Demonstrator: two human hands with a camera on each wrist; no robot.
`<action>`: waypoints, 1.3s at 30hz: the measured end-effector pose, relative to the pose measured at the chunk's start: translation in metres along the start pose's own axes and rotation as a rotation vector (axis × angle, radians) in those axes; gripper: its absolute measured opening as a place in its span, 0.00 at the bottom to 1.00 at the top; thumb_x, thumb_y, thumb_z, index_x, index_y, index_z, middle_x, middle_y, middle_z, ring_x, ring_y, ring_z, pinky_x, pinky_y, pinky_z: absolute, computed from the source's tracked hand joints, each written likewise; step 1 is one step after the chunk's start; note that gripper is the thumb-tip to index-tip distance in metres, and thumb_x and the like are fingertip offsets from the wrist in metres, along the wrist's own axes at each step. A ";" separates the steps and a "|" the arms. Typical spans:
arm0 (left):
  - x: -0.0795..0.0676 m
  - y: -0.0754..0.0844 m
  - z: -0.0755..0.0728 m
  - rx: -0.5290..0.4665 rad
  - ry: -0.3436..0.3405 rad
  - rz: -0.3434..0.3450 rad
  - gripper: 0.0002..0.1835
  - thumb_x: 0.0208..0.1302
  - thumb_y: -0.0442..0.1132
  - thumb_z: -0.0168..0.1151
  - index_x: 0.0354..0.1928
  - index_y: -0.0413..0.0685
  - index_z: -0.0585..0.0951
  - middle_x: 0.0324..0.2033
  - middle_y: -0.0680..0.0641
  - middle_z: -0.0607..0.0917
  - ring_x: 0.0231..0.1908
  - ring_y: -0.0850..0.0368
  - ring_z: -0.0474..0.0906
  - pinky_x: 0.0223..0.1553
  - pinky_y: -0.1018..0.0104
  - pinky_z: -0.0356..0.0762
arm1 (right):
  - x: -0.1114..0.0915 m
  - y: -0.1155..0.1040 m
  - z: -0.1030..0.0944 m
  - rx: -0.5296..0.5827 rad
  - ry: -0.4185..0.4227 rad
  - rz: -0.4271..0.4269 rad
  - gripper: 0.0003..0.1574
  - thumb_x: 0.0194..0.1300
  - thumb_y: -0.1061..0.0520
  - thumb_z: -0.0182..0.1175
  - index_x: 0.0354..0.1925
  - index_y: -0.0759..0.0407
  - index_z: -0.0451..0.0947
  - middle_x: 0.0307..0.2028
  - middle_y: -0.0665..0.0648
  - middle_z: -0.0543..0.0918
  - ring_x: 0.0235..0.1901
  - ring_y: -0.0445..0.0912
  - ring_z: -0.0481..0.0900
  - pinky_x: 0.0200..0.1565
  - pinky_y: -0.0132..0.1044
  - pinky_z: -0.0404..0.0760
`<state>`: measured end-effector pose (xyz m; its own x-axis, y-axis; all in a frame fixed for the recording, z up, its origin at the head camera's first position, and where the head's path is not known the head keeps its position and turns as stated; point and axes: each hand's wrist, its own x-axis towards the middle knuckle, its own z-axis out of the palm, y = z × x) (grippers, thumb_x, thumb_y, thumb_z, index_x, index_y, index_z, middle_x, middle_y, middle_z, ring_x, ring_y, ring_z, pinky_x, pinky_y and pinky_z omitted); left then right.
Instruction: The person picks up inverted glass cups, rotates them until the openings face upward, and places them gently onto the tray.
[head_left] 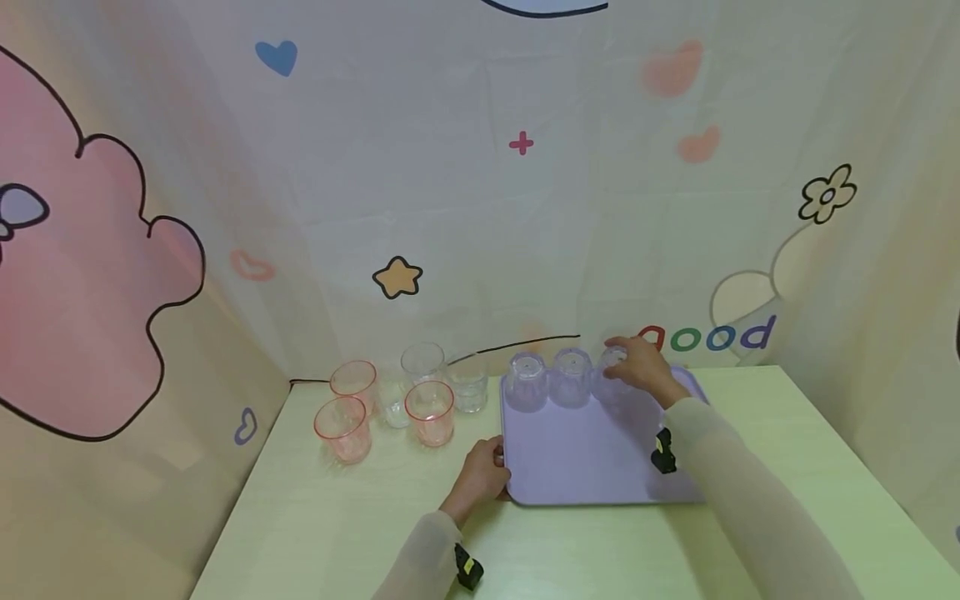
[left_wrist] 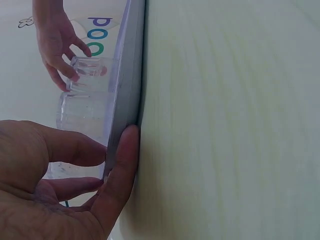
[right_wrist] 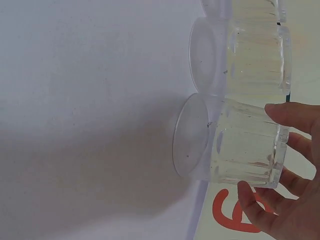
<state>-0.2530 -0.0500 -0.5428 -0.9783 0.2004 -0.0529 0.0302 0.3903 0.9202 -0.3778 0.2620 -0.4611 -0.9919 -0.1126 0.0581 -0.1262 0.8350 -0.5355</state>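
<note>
Two hands reach forward, left (head_left: 481, 471) pinching the purple tray (head_left: 581, 458), right (head_left: 642, 364) gripping an upturned glass (right_wrist: 244, 142)

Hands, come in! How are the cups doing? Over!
Left hand pinching tray at its edge. Right hand gripping upside-down clear cup. Two more cups alongside. Nothing seen blocking.

Muted light (soft shadow across tray (right_wrist: 85, 65))
</note>
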 end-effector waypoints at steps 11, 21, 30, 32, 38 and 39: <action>0.001 -0.004 0.002 0.047 0.005 0.027 0.32 0.51 0.18 0.55 0.63 0.25 0.74 0.40 0.41 0.75 0.37 0.52 0.73 0.17 0.63 0.83 | -0.001 0.005 0.006 -0.016 -0.008 0.005 0.43 0.61 0.54 0.71 0.69 0.68 0.69 0.65 0.81 0.66 0.62 0.74 0.69 0.61 0.70 0.69; 0.003 -0.006 0.003 -0.022 -0.021 0.038 0.26 0.50 0.16 0.53 0.55 0.28 0.78 0.34 0.42 0.78 0.28 0.54 0.78 0.16 0.61 0.83 | -0.018 -0.001 -0.008 -0.020 0.019 -0.032 0.46 0.62 0.53 0.70 0.71 0.70 0.64 0.64 0.82 0.66 0.61 0.74 0.69 0.60 0.71 0.69; 0.001 -0.003 0.002 0.012 0.014 0.044 0.28 0.50 0.16 0.54 0.58 0.25 0.76 0.38 0.40 0.75 0.33 0.52 0.76 0.16 0.62 0.82 | -0.044 0.002 -0.019 -0.039 0.052 -0.081 0.46 0.63 0.52 0.70 0.70 0.71 0.64 0.64 0.82 0.65 0.61 0.76 0.67 0.59 0.76 0.67; 0.001 -0.004 0.002 0.002 0.011 0.045 0.28 0.50 0.16 0.54 0.58 0.25 0.76 0.38 0.40 0.75 0.33 0.52 0.76 0.16 0.62 0.82 | -0.049 0.004 -0.021 -0.042 0.066 -0.096 0.45 0.64 0.52 0.69 0.70 0.72 0.64 0.65 0.81 0.66 0.63 0.76 0.66 0.60 0.75 0.66; 0.000 -0.003 0.001 -0.001 -0.003 0.055 0.23 0.50 0.16 0.53 0.51 0.26 0.77 0.35 0.41 0.74 0.29 0.53 0.75 0.15 0.62 0.82 | -0.067 0.010 -0.028 -0.058 0.109 -0.128 0.44 0.64 0.53 0.69 0.70 0.72 0.65 0.64 0.81 0.66 0.63 0.76 0.66 0.59 0.74 0.68; 0.001 -0.002 0.001 0.013 -0.004 0.060 0.21 0.50 0.16 0.53 0.50 0.27 0.77 0.35 0.41 0.73 0.29 0.54 0.75 0.15 0.62 0.82 | -0.070 0.011 -0.029 -0.066 0.112 -0.123 0.44 0.64 0.53 0.69 0.70 0.71 0.65 0.64 0.81 0.66 0.62 0.76 0.66 0.58 0.74 0.69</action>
<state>-0.2539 -0.0501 -0.5454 -0.9739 0.2271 0.0009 0.0916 0.3892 0.9166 -0.3105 0.2944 -0.4468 -0.9637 -0.1585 0.2151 -0.2434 0.8525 -0.4626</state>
